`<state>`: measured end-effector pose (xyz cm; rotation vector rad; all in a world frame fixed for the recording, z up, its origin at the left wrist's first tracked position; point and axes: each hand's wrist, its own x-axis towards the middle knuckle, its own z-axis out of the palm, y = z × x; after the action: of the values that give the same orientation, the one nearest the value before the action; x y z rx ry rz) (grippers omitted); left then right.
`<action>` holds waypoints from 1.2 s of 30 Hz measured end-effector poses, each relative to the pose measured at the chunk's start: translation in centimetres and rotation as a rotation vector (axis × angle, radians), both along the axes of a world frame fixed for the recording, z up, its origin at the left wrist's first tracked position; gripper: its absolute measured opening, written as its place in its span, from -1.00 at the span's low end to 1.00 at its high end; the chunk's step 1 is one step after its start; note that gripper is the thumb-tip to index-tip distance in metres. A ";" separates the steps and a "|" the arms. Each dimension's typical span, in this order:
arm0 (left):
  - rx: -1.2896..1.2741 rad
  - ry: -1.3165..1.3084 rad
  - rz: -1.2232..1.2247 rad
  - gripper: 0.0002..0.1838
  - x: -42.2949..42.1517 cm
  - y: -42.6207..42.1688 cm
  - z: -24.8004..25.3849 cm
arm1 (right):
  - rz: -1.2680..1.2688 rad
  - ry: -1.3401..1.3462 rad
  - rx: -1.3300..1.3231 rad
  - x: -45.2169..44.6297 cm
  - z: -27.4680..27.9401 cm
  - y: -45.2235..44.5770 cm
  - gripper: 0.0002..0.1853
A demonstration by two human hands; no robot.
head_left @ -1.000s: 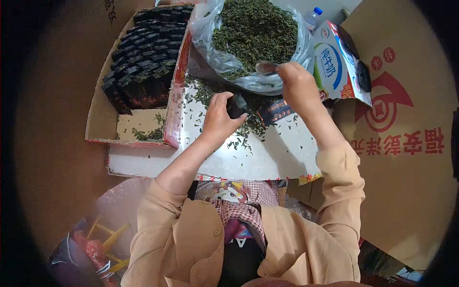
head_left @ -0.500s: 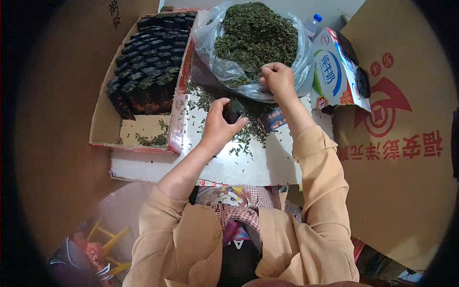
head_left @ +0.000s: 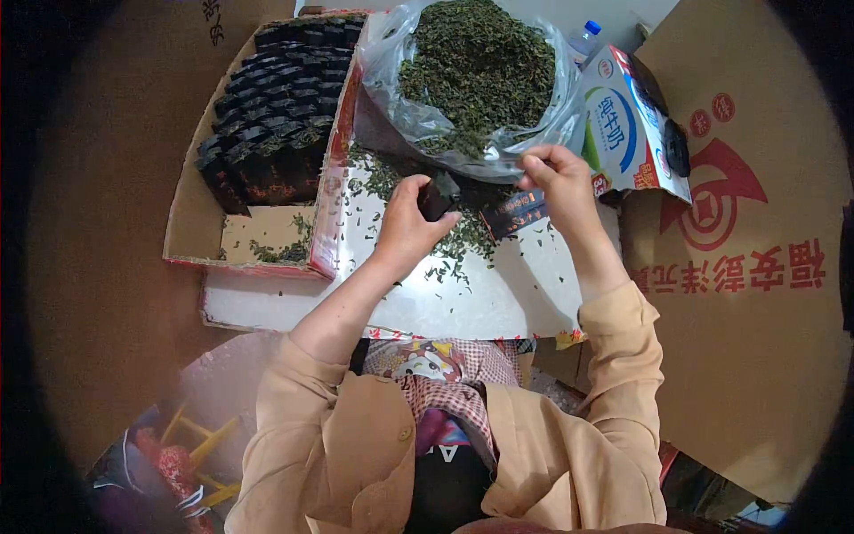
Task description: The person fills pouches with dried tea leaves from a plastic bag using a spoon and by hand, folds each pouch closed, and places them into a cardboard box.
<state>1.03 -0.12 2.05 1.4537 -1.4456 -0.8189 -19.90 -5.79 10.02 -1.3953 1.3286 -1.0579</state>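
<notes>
My left hand (head_left: 407,222) is closed around a small black packet (head_left: 436,197), held above the white board (head_left: 391,311). My right hand (head_left: 559,176) pinches a spoon (head_left: 495,153), whose bowl shines faintly by the near edge of a clear plastic bag (head_left: 387,71). Dark green dried leaves (head_left: 476,62) are heaped in this bag. Between my hands and just beyond them, another black packet (head_left: 514,214) with orange print lies on the board. Loose leaves (head_left: 454,258) are scattered around it.
An open carton (head_left: 178,240) at the left holds rows of black packets (head_left: 280,107) and some loose leaves. A milk box (head_left: 614,125) and a blue-capped bottle (head_left: 584,40) stand at the right, beside a large brown cardboard box (head_left: 747,356).
My right hand went left over the leaf bag with the spoon, then came back right and nearer to me. My left hand has kept hold of the packet in nearly the same place.
</notes>
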 end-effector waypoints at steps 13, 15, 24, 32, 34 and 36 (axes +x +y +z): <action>-0.037 -0.107 -0.070 -0.36 -1.1 -0.5 -0.7 | 0.278 0.433 -0.294 -0.3 2.7 3.0 -0.93; -0.066 -0.114 -0.056 -0.36 -1.3 -0.3 -0.6 | 0.335 0.615 -0.501 0.1 3.2 2.9 -0.91; -0.119 -0.106 -0.030 -0.36 -1.6 -0.5 -0.9 | 0.460 0.942 -0.868 2.1 4.0 5.1 -0.70; -0.149 -0.093 0.032 -0.31 -1.3 -0.3 -1.8 | 0.545 0.946 -0.855 3.1 4.4 5.0 -0.70; -0.116 -0.072 0.042 -0.31 -0.9 -0.1 -1.4 | 0.364 0.833 -0.908 2.7 4.7 4.1 -0.72; -0.054 -0.046 0.038 -0.31 -0.7 0.1 -0.9 | 0.251 0.879 -0.845 1.9 4.7 2.4 -0.74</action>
<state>0.37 -0.01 1.14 1.4630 -1.4590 -0.7225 -17.97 -3.36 14.72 -2.8074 1.2409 -0.8788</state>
